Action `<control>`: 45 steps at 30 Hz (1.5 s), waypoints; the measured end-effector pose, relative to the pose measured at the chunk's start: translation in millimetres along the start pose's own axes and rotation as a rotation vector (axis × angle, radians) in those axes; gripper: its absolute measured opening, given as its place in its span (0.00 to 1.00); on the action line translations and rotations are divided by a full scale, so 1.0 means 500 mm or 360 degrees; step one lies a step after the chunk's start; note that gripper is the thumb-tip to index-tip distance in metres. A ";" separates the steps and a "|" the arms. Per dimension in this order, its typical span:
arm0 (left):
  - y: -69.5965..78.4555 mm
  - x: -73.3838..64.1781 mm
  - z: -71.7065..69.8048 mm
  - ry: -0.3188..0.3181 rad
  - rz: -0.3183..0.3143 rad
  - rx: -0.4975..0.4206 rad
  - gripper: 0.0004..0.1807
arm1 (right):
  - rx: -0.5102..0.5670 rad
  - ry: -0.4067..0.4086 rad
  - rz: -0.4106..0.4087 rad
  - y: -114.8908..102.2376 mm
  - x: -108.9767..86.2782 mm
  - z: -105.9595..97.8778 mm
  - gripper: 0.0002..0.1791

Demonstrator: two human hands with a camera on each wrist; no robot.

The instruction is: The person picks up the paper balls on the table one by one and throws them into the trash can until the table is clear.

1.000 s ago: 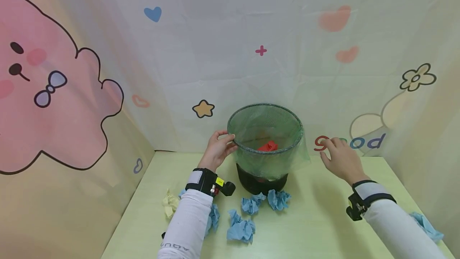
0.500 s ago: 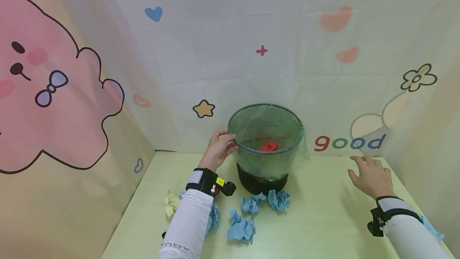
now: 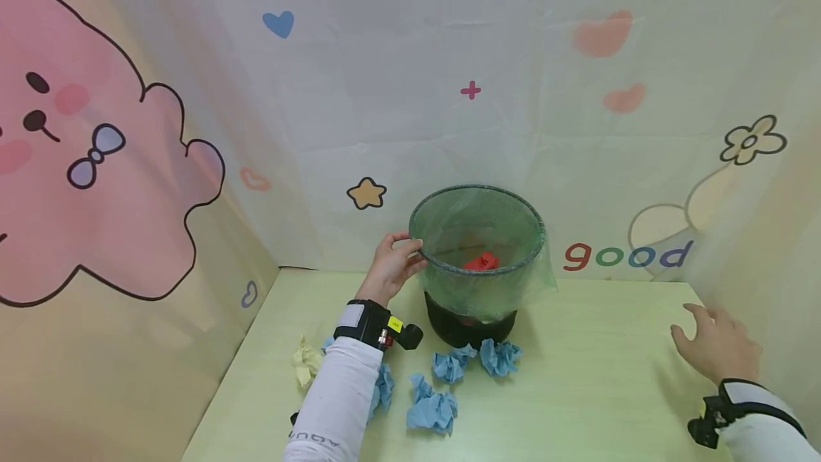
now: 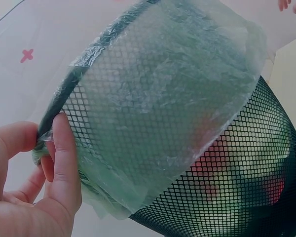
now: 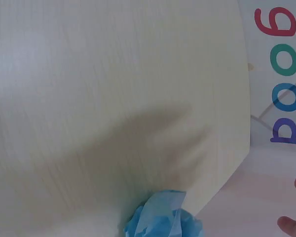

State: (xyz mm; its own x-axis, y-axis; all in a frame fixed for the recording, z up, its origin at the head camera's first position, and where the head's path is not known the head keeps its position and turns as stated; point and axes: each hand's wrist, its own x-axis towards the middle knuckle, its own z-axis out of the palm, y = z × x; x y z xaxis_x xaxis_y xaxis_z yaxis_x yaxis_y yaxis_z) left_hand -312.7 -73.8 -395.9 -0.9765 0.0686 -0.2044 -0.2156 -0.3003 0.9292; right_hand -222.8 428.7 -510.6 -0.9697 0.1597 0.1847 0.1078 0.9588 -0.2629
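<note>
A black mesh wastebasket [image 3: 470, 330] stands near the back of the table, a thin green plastic bag [image 3: 474, 294] folded over its rim. Red crumpled paper [image 3: 482, 261] shows inside. My left hand [image 3: 390, 267] pinches the basket's rim and bag edge at the left, thumb on one side and fingers on the other, as the left wrist view shows. My right hand [image 3: 718, 342] is above the table's right side, fingers spread loosely and holding nothing. Below it, in the right wrist view, lies a ball of blue crumpled paper [image 5: 163, 217]; my right arm hides it in the head view.
Several blue crumpled papers [image 3: 432, 407] lie in front of the basket, some partly behind my left forearm. Yellow crumpled paper [image 3: 306, 363] is at the left. A printed curtain [image 3: 359, 113] encloses the table [image 3: 577, 383] at the back and sides.
My right hand has moved right and toward me, from beside the basket to the table's right edge. The left hand has kept its hold on the rim.
</note>
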 end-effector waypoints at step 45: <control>-0.003 0.003 0.000 0.0018 0.0000 -0.0002 0.21 | 0.0065 -0.0618 0.0528 0.121 -0.149 0.112 0.45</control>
State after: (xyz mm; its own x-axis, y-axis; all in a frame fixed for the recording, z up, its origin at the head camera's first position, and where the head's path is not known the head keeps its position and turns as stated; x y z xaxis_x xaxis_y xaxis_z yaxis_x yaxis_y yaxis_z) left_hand -313.7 -73.3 -397.5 -0.9764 0.0577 -0.2081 -0.2158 -0.3013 0.9288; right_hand -156.3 461.4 -593.0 -0.8954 0.3474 -0.2785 0.4226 0.8601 -0.2859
